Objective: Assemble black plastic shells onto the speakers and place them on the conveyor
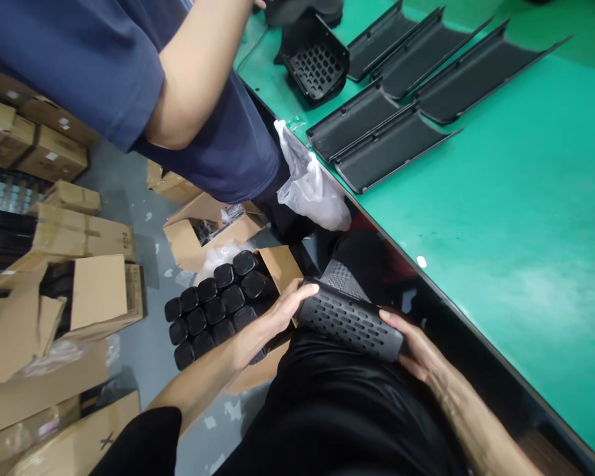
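A black perforated casing (350, 318) with rows of slots lies across my lap, held at both ends. My left hand (291, 304) grips its left end, thumb on top. At the right end my right hand (410, 340) is wrapped round the edge, its fingers partly hidden beneath. Just left of my lap, an open cardboard box (281, 266) holds several black rounded-square tubes (214, 309) standing on end. On the green table (500, 264) lie several curved black shells (396, 149), apart from my hands.
Another person's bare arm (198, 73) and blue sleeve are at the upper left. A plastic bag (312, 188) hangs at the table edge. A slotted black part (317, 63) is on the table. Cardboard boxes (99, 291) cover the floor at left.
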Demonstrator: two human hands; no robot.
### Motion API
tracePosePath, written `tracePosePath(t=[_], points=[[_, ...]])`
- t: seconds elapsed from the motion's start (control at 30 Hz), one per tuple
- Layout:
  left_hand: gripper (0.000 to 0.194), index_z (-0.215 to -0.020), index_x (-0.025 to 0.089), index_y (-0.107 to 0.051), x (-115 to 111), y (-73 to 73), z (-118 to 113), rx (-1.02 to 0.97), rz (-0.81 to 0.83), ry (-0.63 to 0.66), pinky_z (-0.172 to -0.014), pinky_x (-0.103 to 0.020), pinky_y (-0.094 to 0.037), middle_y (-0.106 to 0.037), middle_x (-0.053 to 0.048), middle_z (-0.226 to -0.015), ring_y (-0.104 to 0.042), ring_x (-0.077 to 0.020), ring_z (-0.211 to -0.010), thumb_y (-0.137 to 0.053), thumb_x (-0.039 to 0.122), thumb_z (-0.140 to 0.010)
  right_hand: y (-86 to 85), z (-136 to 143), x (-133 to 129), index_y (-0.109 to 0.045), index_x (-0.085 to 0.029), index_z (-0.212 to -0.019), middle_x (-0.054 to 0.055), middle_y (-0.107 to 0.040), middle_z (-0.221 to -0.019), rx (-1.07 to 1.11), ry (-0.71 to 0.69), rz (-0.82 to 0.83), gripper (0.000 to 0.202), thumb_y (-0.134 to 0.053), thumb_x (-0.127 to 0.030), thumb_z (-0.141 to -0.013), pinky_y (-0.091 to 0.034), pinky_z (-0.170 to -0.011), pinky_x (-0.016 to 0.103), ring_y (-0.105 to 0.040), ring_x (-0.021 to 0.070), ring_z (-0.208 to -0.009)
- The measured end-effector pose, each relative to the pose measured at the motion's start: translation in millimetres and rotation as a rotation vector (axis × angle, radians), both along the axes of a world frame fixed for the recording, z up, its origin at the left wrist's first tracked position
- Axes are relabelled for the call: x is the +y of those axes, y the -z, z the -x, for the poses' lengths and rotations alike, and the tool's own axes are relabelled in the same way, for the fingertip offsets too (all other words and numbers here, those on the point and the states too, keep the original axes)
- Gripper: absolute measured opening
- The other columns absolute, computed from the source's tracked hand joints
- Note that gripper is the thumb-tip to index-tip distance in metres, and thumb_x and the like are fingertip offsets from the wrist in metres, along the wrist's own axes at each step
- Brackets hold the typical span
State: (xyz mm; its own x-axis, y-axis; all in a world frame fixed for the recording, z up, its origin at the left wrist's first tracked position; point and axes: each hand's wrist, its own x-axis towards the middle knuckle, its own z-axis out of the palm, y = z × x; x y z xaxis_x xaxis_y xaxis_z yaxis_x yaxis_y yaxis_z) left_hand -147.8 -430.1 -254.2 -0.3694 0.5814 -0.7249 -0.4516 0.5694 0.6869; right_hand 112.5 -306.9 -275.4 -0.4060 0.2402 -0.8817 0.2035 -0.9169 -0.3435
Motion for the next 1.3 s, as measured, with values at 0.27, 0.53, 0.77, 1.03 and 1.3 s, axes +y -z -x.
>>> tracePosePath(t=[0.27,0.53,0.77,1.03,1.3], points=[[0.064,-0.133,0.025,-0.070,-25,-35.8,-4,-0.266,-0.379,-0.250,-0.099,-0.037,-0.052,-0.077,-0.005,-0.119,-0.071,-0.0250,-0.106,-0.086,0.041,-0.074,-78.4,-17,-14,-0.015,-0.038,-0.174,0.014,-0.041,-0.172,0.241,-0.055,-0.624,0.128,-0.088,-0.073,-0.074,-0.042,-0.122,0.057,-0.047,0.0396,-0.153],[0.066,-0.118,0.017,-0.078,5,-42.7,-59,-0.780,-0.333,0.093,-0.097,-0.050,-0.055,-0.077,-0.017,-0.125,-0.067,-0.0413,-0.123,-0.070,0.073,-0.085,-98.0,17,-13,-0.082,-0.020,-0.101,0.011,-0.079,-0.078,0.441,-0.190,-0.945,0.059,-0.082,-0.074,-0.079,-0.066,-0.080,0.049,-0.078,0.0361,-0.082],[0.115,-0.155,0.033,-0.054,70,-85.6,-81,-0.331,-0.858,0.154,-0.112,-0.051,-0.049,-0.060,-0.015,-0.153,-0.062,-0.0385,-0.133,-0.102,0.062,-0.054,-167.9,-7,30,-0.015,-0.033,-0.175,0.010,-0.025,-0.181,-0.074,-0.272,-1.238,0.097,-0.062,-0.068,-0.097,-0.028,-0.131,0.061,-0.030,0.0378,-0.163],[0.097,-0.150,0.026,-0.059,113,-104.4,-132,-0.616,-1.021,0.112,-0.113,-0.060,-0.050,-0.071,-0.017,-0.139,-0.066,-0.0429,-0.131,-0.096,0.061,-0.068,-217.8,-28,60,-0.024,-0.032,-0.174,0.012,-0.045,-0.171,-0.316,-0.426,-1.211,0.107,-0.065,-0.079,-0.088,-0.032,-0.127,0.065,-0.045,0.0458,-0.154],[0.089,-0.147,0.018,-0.061,123,-91.9,-142,-0.777,-0.974,0.136,-0.115,-0.062,-0.049,-0.073,-0.021,-0.136,-0.065,-0.0443,-0.133,-0.092,0.059,-0.074,-219.9,-49,85,-0.031,-0.035,-0.172,0.007,-0.050,-0.169,-0.308,-0.372,-1.013,0.102,-0.065,-0.081,-0.088,-0.051,-0.117,0.056,-0.056,0.0435,-0.144]])
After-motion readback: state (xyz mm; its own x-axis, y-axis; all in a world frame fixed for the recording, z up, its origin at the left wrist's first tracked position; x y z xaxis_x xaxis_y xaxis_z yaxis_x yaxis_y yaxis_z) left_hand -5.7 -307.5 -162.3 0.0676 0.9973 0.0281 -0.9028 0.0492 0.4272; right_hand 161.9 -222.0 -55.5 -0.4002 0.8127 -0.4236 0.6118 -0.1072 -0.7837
